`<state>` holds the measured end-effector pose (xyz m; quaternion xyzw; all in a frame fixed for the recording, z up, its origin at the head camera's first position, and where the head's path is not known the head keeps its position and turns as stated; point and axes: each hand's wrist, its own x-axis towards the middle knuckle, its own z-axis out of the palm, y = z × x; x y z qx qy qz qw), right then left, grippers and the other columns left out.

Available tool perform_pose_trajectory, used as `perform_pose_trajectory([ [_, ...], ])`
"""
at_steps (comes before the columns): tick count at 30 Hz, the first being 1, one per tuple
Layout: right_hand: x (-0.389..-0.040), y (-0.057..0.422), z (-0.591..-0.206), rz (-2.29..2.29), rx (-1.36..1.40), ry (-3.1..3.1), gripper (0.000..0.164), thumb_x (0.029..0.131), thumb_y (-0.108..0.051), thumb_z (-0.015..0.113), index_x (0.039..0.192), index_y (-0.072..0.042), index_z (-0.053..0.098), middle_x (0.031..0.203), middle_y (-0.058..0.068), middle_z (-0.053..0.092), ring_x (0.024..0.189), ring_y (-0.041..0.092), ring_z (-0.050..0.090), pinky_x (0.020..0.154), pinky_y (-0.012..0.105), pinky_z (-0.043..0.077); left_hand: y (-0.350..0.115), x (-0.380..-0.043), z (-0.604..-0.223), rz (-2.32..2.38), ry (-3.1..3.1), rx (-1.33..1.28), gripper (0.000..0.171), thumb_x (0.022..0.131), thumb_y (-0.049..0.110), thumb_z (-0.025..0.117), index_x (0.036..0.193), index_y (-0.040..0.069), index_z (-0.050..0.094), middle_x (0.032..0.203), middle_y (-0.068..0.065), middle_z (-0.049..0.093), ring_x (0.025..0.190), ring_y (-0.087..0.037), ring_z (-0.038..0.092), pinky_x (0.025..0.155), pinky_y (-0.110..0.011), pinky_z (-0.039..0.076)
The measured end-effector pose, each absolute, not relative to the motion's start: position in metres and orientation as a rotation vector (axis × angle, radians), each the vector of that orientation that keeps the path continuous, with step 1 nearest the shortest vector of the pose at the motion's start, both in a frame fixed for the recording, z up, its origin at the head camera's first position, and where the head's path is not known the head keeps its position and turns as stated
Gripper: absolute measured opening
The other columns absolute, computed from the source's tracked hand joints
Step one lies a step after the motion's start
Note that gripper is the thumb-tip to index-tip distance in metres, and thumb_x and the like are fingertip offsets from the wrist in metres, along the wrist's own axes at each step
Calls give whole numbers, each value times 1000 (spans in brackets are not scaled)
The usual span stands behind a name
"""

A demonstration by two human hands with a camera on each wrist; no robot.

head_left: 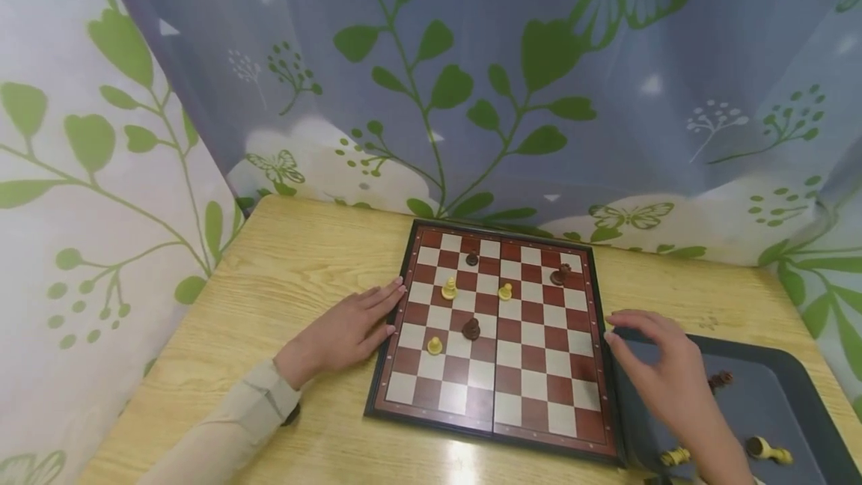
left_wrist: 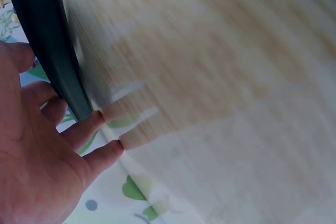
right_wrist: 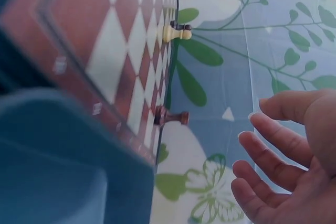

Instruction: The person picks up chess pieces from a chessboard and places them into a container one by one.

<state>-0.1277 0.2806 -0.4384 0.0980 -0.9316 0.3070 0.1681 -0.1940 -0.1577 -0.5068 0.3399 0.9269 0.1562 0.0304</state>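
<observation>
Left hand [head_left: 343,328]: fingers apart, touching chessboard [head_left: 532,356] | right hand [head_left: 663,365]: fingers apart, empty; right-edge contact unclear | risk: sideways nudge could jolt it, toppling standing pieces [head_left: 449,290]

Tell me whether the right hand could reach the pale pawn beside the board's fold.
Probably yes: the right hand looks empty, and no piece stands between it and the pale pawn.

Six chessmen [head_left: 471,330] on one board [head_left: 531,358]
</observation>
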Motion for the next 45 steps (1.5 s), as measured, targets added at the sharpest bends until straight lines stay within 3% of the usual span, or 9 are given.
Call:
perform_pose_trajectory([
  [8, -160, 270, -428, 948, 334, -2806, 26, 98, -15, 69, 123, -8, 69, 130, 21, 63, 121, 44, 54, 92, 67, 47, -160, -194, -505, 463, 2863, 1052, 61, 109, 38, 43, 161, 9, 29, 168, -7, 23, 146, -38, 40, 116, -58, 38],
  [14, -180, 266, -424, 930, 376, -2919, 34, 99, -17, 67, 130, -2, 65, 135, 25, 59, 125, 48, 51, 95, 69, 46, -159, -194, -502, 481, 2861, 1063, 61, 109, 36, 45, 160, 8, 30, 168, -7, 25, 145, -38, 41, 117, -57, 38],
  [21, -195, 269, -428, 879, 434, -2919, 36, 96, -8, 68, 130, 4, 63, 132, 30, 59, 123, 49, 53, 93, 67, 48, -155, -195, -502, 465, 2843, 1075, 61, 109, 36, 45, 160, 6, 29, 168, -9, 25, 144, -40, 42, 116, -59, 38],
  [28, -211, 265, -428, 813, 462, -3005, 45, 97, -13, 68, 136, 7, 58, 137, 35, 54, 129, 55, 46, 102, 71, 41, -157, -194, -506, 445, 2859, 1056, 62, 109, 37, 43, 161, 8, 27, 169, -7, 22, 144, -40, 42, 117, -58, 37],
  [33, -225, 262, -427, 756, 461, -3058, 50, 98, -15, 66, 140, 9, 54, 140, 37, 51, 129, 56, 45, 101, 70, 42, -158, -196, -507, 437, 2865, 1045, 62, 109, 39, 40, 162, 10, 25, 169, -5, 20, 145, -40, 41, 117, -58, 36],
  [36, -234, 260, -428, 711, 465, -3087, 53, 98, -16, 66, 141, 12, 52, 119, 32, 61, 95, 44, 60, 80, 55, 53, -159, -197, -506, 427, 2869, 1044, 62, 109, 39, 40, 162, 10, 25, 169, -5, 20, 145, -39, 40, 117, -58, 36],
  [39, -242, 259, -432, 698, 459, -3121, 52, 98, -15, 66, 139, 13, 52, 96, 23, 63, 68, 25, 52, 62, 39, 44, -159, -197, -505, 428, 2863, 1041, 62, 109, 39, 41, 162, 10, 25, 169, -5, 20, 146, -39, 40, 117, -58, 36],
  [40, -244, 260, -433, 707, 456, -3132, 51, 98, -15, 66, 138, 13, 53, 93, 20, 62, 64, 19, 46, 60, 35, 39, -159, -196, -505, 431, 2860, 1039, 62, 109, 39, 41, 162, 10, 25, 169, -5, 19, 146, -39, 40, 118, -58, 36],
  [45, -248, 263, -442, 770, 429, -3173, 44, 98, -12, 66, 134, 11, 58, 102, 24, 67, 70, 19, 51, 61, 34, 41, -158, -192, -506, 447, 2847, 1026, 62, 109, 38, 41, 162, 10, 25, 169, -6, 19, 146, -40, 39, 118, -58, 35],
])
